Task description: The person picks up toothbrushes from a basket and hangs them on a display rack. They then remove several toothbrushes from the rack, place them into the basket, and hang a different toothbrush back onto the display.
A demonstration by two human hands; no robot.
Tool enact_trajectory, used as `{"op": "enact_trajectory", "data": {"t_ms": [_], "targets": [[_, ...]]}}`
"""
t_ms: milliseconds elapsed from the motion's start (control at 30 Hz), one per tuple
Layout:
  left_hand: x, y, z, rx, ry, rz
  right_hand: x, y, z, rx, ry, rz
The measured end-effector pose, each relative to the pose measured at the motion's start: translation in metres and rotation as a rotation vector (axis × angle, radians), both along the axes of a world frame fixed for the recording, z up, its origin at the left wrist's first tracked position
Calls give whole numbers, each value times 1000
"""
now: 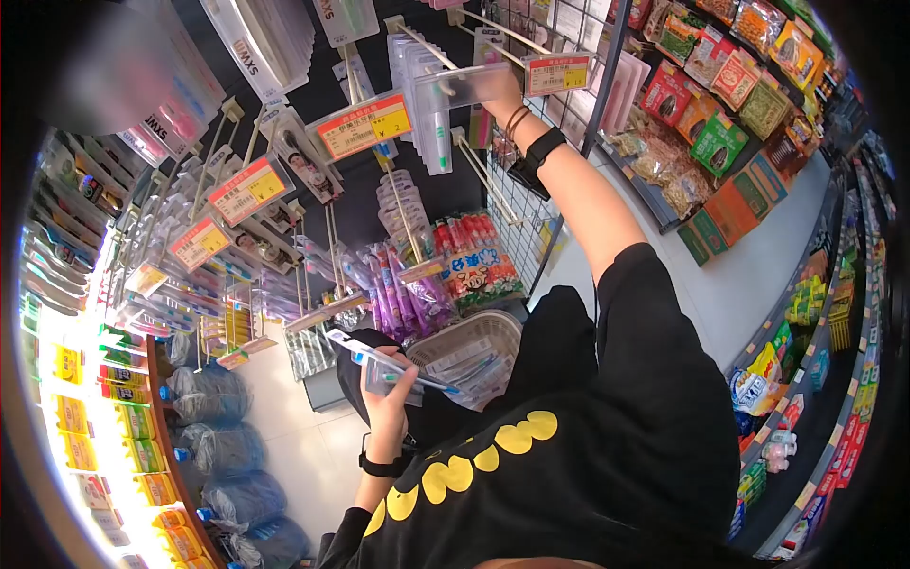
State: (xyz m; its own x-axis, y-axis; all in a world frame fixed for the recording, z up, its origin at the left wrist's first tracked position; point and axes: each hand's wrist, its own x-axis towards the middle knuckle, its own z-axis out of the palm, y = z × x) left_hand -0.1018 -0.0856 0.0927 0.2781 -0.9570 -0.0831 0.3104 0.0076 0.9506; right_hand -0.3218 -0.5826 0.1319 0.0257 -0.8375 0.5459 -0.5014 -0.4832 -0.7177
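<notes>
My left hand (387,403) is closed around a few packaged toothbrushes (384,365), held low in front of my knee. My right hand (507,98) reaches up to the rack, its fingers at the end of a clear toothbrush pack (464,85) on a hook; the fingertips are partly hidden. Several more toothbrush packs (409,66) hang behind it on the same hook. Below, between my legs and the rack, a beige plastic basket (517,332) holds more packaged toothbrushes (474,370).
Price tags (363,126) stick out on hooks across the rack. Purple packets (393,294) and a red-and-green bag (479,270) sit low down. Large water bottles (223,446) line the floor at left. A wire grid (531,223) and snack shelf (682,142) stand at right.
</notes>
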Motion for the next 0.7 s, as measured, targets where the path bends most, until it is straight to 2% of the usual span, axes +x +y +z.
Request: {"op": "enact_trajectory", "data": {"t_ms": [100, 133, 200, 233, 300, 433, 467, 500, 533, 567, 667, 700], "targets": [[-5, 2, -2, 20, 12, -44, 3, -2, 0, 93, -147, 78], [-6, 2, -7, 12, 7, -45, 3, -26, -15, -70, -29, -54], [-9, 4, -7, 18, 9, -53, 1, -40, -23, -235, 91, -177], [-9, 6, -6, 26, 8, -58, -3, -37, -20, -125, 91, -108], [-9, 6, -12, 41, 2, -59, -4, -11, -10, -161, 76, -83], [-4, 8, -7, 62, -48, -99, -6, 103, 8, -369, -95, -6], [-3, 8, -4, 68, -42, -112, -6, 138, 8, -157, -152, -17], [-2, 7, 1, 74, -33, -132, -5, 163, -7, -137, -190, 3], [1, 6, 3, 88, -8, -164, 1, 207, -5, 29, -405, 188], [2, 2, 5, 96, 5, -145, 4, 239, -14, 60, -441, 333], [0, -6, 11, 107, 6, -297, 26, 326, -21, 473, -509, 736], [0, -11, 10, 106, 29, -347, 32, 349, -24, 613, -504, 781]]}}
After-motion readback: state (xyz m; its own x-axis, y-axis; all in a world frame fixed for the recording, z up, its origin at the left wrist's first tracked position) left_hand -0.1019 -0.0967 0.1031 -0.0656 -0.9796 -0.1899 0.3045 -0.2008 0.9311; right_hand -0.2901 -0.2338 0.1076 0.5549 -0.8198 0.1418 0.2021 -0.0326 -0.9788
